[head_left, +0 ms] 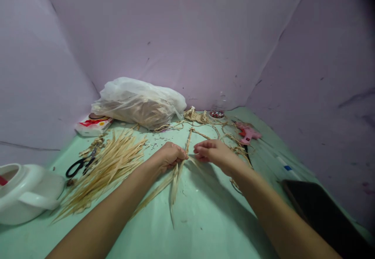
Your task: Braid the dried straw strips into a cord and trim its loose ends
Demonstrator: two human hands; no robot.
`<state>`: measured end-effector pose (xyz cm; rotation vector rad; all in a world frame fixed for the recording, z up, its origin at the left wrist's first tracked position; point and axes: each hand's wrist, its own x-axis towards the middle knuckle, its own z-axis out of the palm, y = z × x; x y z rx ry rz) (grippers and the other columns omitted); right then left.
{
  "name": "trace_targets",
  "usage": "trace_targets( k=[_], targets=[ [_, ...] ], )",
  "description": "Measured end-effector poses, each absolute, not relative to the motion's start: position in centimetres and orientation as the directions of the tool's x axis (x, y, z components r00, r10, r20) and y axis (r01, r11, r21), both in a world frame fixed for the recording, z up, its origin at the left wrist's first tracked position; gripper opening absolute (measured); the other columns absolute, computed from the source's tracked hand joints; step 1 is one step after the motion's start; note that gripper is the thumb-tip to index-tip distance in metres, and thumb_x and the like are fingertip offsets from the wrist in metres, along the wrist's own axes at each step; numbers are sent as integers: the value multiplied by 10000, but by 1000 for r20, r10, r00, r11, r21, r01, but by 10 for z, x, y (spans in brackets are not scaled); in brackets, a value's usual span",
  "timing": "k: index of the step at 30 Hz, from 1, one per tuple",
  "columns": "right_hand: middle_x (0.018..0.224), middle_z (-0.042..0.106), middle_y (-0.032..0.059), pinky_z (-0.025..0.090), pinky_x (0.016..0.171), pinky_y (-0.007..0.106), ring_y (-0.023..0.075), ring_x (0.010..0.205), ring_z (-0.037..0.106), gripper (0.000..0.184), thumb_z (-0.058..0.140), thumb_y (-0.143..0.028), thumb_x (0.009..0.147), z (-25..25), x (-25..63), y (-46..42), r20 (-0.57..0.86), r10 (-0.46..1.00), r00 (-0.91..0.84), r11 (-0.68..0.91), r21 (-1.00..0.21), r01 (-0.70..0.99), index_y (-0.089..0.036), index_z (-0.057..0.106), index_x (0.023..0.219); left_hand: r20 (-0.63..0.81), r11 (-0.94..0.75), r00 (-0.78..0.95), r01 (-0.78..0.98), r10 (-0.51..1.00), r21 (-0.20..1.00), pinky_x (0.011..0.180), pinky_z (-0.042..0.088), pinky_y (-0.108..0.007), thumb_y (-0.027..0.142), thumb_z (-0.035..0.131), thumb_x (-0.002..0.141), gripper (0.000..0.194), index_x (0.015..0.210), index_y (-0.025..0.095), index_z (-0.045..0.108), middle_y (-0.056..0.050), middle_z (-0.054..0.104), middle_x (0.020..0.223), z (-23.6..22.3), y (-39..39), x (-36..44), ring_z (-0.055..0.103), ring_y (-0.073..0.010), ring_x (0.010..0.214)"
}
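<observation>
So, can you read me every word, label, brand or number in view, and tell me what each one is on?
No text is legible here.
Red-and-white rectangular box: red and yellow printing, too small and blurred to read.
Pale, narrow item with a blue band: no lettering can be made out.
Pink glue gun: any marking is too small to read.

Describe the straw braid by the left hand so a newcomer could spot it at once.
On the green table, near the middle of the picture, find the left hand. It pinches a slim straw braid that runs upward in the picture. Unlike the loose strips piled to the left, it is one tightly worked length, fanning into loose ends just below that hand.
</observation>
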<state>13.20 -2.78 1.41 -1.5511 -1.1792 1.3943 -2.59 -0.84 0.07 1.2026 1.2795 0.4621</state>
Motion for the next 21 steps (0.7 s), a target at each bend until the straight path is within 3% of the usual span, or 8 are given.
trace_targets(
  k=[3,8,15,21],
  targets=[
    [492,547,10,386,439,200,84,434,478,114,527,-116,672,5,112,-32,-446,882,-154,-439,-895,78,-136,570,568,-463,350,311,356,830,866,345,90,-200,183,516,554,44,552,150,486,75,309,366,1,-9,-25,187,-36,317],
    [387,457,-44,117,330,201,32,314,231,118,534,-120,615,-6,105,-34,-414,906,-92,-406,-909,87,-146,519,502,-429,273,308,441,849,855,353,111,-218,152,467,540,36,522,153,497,69,302,354,2,-12,-22,184,-48,314],
    [384,499,-45,122,349,209,30,315,253,59,548,-110,555,-14,108,-31,-380,923,-55,-377,-924,58,-150,527,517,-329,107,226,655,917,748,433,242,-228,139,518,523,106,421,144,546,17,412,357,6,-14,-25,355,-91,390],
    [414,525,-35,105,345,207,31,320,241,43,519,-124,538,-13,107,-34,-394,917,-62,-395,-919,-7,-160,502,519,-158,-25,115,877,981,481,548,315,-259,221,587,580,76,520,175,586,-51,528,524,27,-42,-14,528,-195,611]
  ],
)
